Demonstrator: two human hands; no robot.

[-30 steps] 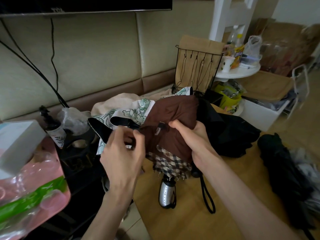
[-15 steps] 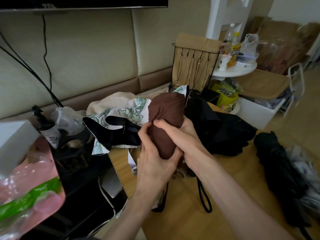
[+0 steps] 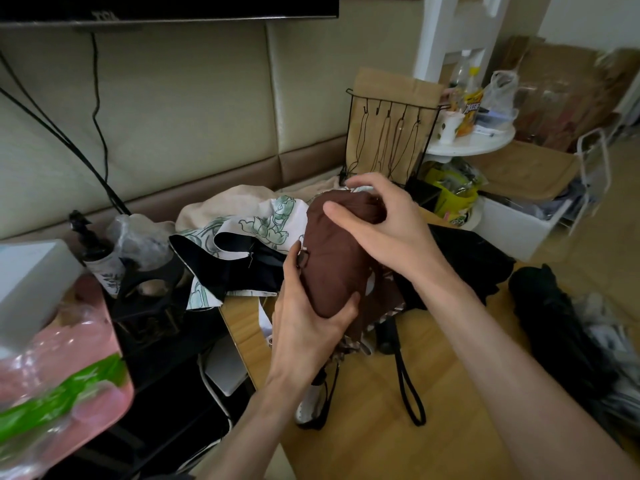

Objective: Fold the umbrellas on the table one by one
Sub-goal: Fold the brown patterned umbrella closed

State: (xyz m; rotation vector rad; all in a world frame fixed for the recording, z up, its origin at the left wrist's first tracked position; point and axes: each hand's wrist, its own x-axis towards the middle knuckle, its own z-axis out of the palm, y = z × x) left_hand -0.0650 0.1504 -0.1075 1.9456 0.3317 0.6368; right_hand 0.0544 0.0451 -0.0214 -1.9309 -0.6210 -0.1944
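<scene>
A brown umbrella (image 3: 332,268) with a checked hem is bunched upright over the wooden table (image 3: 377,441). My left hand (image 3: 308,317) is wrapped around its lower part from the left. My right hand (image 3: 384,226) rests on its top end, thumb and fingers curved over the cloth. Its silver handle (image 3: 309,403) hangs below my left wrist. A white umbrella with a green print and black lining (image 3: 242,251) lies spread behind on the left. A black umbrella (image 3: 464,268) lies behind on the right, its wrist strap (image 3: 410,389) trailing on the table.
Another dark folded umbrella (image 3: 554,327) lies at the table's right edge. A black wire rack (image 3: 388,143) stands at the back. A pink plastic package (image 3: 59,368) and a white box (image 3: 31,278) sit at the left. A round white side table (image 3: 471,143) holds bottles.
The brown canopy was gathered from a loose spread into a tight bundle. My left hand closed around it, and my right hand slid from its middle up to its top end.
</scene>
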